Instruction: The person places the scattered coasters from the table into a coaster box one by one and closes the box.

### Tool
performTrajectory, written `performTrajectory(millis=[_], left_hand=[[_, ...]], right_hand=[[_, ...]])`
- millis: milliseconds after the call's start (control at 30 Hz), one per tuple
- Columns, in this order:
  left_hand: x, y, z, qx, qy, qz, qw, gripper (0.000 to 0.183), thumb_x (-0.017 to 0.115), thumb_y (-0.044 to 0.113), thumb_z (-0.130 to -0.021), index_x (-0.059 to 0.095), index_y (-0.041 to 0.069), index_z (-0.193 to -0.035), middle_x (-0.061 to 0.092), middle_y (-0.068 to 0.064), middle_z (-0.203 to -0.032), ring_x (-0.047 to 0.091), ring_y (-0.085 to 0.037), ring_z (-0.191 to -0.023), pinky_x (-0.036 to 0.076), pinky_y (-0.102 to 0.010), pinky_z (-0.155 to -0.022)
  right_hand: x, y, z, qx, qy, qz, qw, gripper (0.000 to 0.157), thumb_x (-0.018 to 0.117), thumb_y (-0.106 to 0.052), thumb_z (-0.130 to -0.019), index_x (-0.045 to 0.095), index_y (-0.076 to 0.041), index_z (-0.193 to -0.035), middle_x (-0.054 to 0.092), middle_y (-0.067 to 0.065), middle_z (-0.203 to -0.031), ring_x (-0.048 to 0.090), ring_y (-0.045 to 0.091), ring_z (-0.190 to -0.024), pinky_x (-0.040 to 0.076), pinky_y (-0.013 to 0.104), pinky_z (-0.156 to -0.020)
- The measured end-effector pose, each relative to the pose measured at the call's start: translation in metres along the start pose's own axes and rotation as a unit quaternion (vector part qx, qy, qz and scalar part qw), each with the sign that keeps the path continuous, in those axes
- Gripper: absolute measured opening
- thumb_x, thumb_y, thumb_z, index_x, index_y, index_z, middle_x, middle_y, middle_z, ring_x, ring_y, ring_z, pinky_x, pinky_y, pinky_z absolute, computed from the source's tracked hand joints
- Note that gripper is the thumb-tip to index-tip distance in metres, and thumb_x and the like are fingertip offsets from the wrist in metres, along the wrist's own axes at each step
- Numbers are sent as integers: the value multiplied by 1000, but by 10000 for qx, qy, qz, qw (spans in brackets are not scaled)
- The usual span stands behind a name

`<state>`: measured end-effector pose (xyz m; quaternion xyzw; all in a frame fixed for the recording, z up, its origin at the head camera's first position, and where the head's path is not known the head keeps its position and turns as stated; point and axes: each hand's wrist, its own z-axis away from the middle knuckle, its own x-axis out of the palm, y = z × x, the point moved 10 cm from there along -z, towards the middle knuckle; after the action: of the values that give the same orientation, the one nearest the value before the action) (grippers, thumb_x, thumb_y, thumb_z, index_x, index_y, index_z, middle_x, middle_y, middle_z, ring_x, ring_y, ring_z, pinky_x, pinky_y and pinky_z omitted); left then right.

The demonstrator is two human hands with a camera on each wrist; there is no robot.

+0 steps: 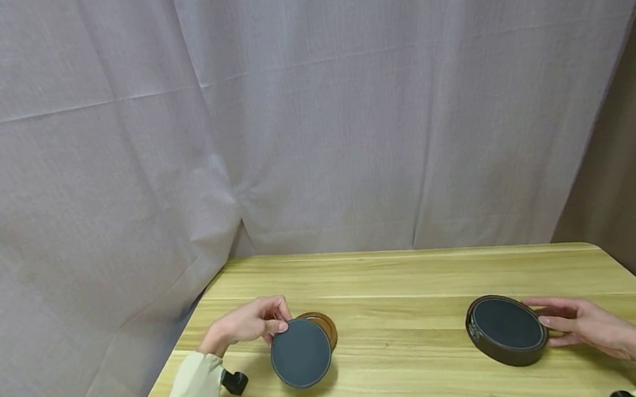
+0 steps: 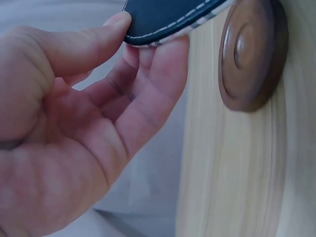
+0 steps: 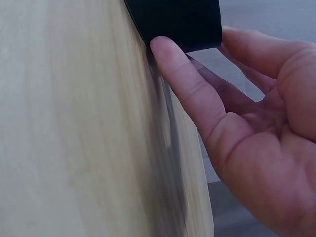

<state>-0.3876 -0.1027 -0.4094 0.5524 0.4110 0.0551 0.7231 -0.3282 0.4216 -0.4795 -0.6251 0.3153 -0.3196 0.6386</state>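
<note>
My left hand (image 1: 255, 323) pinches a round dark coaster (image 1: 301, 356) at its edge between thumb and fingers. White stitching runs around the coaster's rim in the left wrist view. Behind it, partly covered in the head view, a round brown wooden coaster (image 2: 249, 54) with raised rings lies on the table. At the right, my right hand (image 1: 589, 326) grips the side of a round dark coaster holder (image 1: 505, 353), thumb at the top rim and fingers along the wall. Inside the holder sits another dark round coaster (image 1: 508, 321). The holder looks slightly tilted.
The light wood-grain table (image 1: 401, 344) has rounded back corners. A grey curtain (image 1: 317, 128) hangs behind it and along the left, with a brown curtain (image 1: 627, 181) at the right.
</note>
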Motion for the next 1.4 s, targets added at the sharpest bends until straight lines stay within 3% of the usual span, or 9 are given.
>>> performTrajectory(millis=[333,533,800,1000,1200,1400], left_hand=[[2,15,-25,147,330,-21,9993,12,60,7,-97,57,-5,-99,61,-8,-85,59,-12,-69,57,-50,-63],[1,27,-48,207,658,165,9975,7,56,1,-97,57,-4,-103,63,-15,-92,64,-15,-68,60,-40,-62],[5,36,-74,48,860,357,9956,10,58,3,-97,58,-1,-106,61,-11,-94,62,-15,-69,56,-61,-73],[11,41,-90,90,898,435,9950,10,58,3,-97,58,-1,-106,61,-12,-94,64,-16,-70,60,-49,-69],[20,44,-102,118,945,453,9944,10,58,4,-97,58,1,-106,62,-11,-95,63,-15,-73,59,-53,-73],[27,44,-111,-51,1128,765,9906,11,57,5,-98,58,1,-108,61,-9,-95,62,-15,-76,61,-42,-71]], right_hand=[[0,0,0,19,3,-33,10000,50,37,2,-104,48,-24,-146,61,-18,-132,63,11,-115,56,36,-90],[1,-2,1,-7,-14,-95,10000,51,36,2,-104,47,-24,-146,60,-18,-133,63,11,-116,56,36,-91],[-3,-2,1,127,132,70,9998,50,38,0,-104,50,-29,-143,61,-21,-130,64,10,-114,57,35,-90],[-4,-3,1,108,205,207,9995,49,40,0,-104,48,-25,-145,62,-20,-129,64,9,-113,57,34,-89],[-2,-2,1,126,153,115,9997,49,39,0,-104,49,-26,-145,61,-20,-129,64,9,-113,57,35,-89],[0,-1,2,107,107,56,9999,49,38,0,-104,49,-27,-144,61,-20,-130,64,9,-114,57,35,-89]])
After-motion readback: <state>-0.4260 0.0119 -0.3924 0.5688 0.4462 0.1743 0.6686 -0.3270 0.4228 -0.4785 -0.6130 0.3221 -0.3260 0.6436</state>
